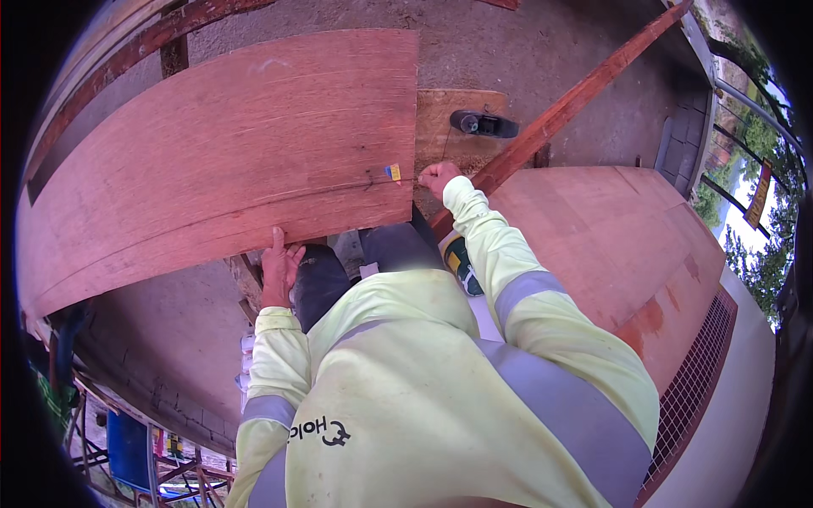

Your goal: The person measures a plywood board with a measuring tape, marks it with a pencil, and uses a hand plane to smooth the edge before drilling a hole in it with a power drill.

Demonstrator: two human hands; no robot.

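Observation:
A large reddish plywood sheet (254,135) lies in front of me, with a dark curving line along its near part. A small blue-and-yellow label (393,173) sits near its right end. At the sheet's near edge is my left hand (279,267), fingers apart, one finger laid over the edge. My right hand (440,179) is just off the sheet's right end, thumb and fingertips pinched together; whatever they hold is too small to make out. Beyond it a black elongated tool (487,125) rests on a smaller brown board (434,106).
A long reddish timber (584,80) slants away to the far right. More plywood (593,229) lies on the right, beside a wire mesh panel (694,364). A dark green container (460,264) stands by my right leg. At lower left are a blue drum (127,449) and metal framing.

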